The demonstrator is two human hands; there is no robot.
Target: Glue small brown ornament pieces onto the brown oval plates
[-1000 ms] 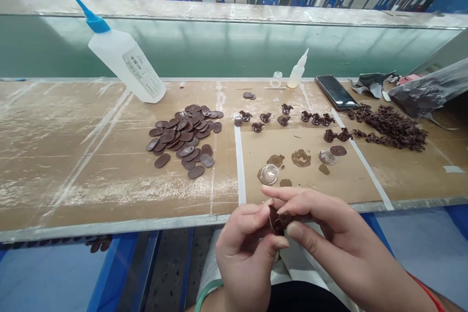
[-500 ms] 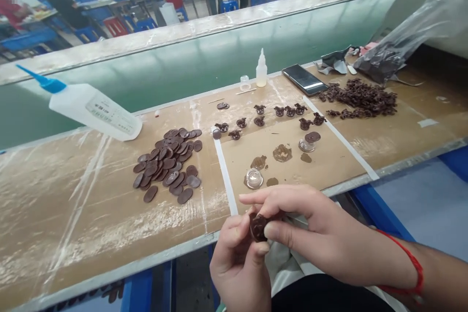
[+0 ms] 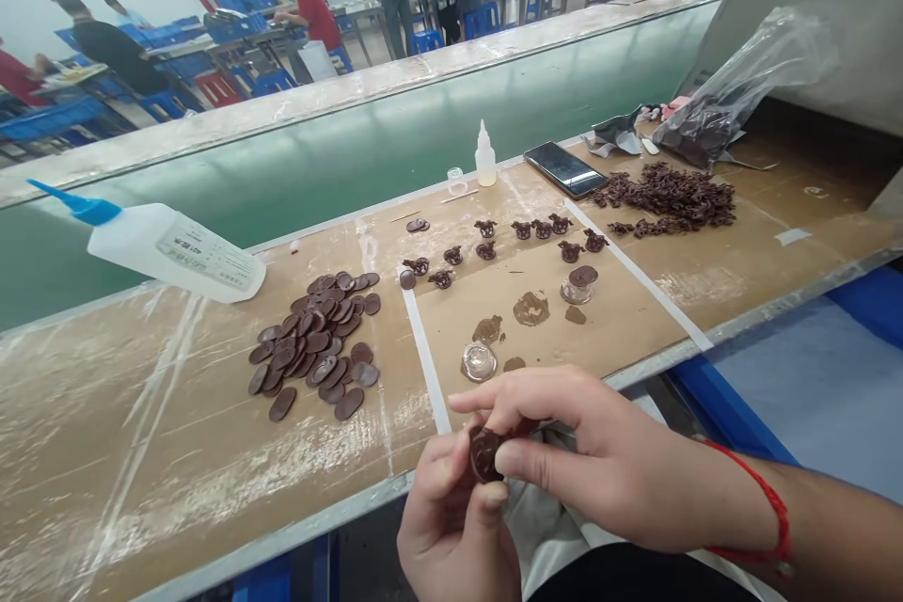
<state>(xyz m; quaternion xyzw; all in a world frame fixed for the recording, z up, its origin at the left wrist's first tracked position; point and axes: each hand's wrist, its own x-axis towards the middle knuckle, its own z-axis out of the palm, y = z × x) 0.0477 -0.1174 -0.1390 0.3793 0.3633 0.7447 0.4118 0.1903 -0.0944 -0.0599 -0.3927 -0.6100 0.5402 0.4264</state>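
Between my two hands is a small dark brown figurine point(image 3: 483, 453), partly covered by fingers. My left hand point(image 3: 451, 517) pinches it from the left and below. My right hand point(image 3: 585, 451) grips its right side between thumb and fingers, with the index finger stretched out above it. Beyond the hands, several small brown figures on oval bases point(image 3: 486, 250) stand in loose rows on the brown board. Left of them lies a pile of flat brown oval discs point(image 3: 310, 339). A heap of tiny dark brown pieces point(image 3: 670, 198) spreads at the right.
A large bottle with a blue nozzle point(image 3: 176, 249) leans at the left. Toward the back are a small dropper bottle point(image 3: 485, 157), a phone point(image 3: 565, 169) and a clear plastic bag point(image 3: 740, 94). A clear round cap point(image 3: 479, 362) sits near my hands. People work at tables behind.
The camera view has tilted up slightly, so the table appears shifted left and lower. Both hands keep hold of the figurine, which has turned slightly.
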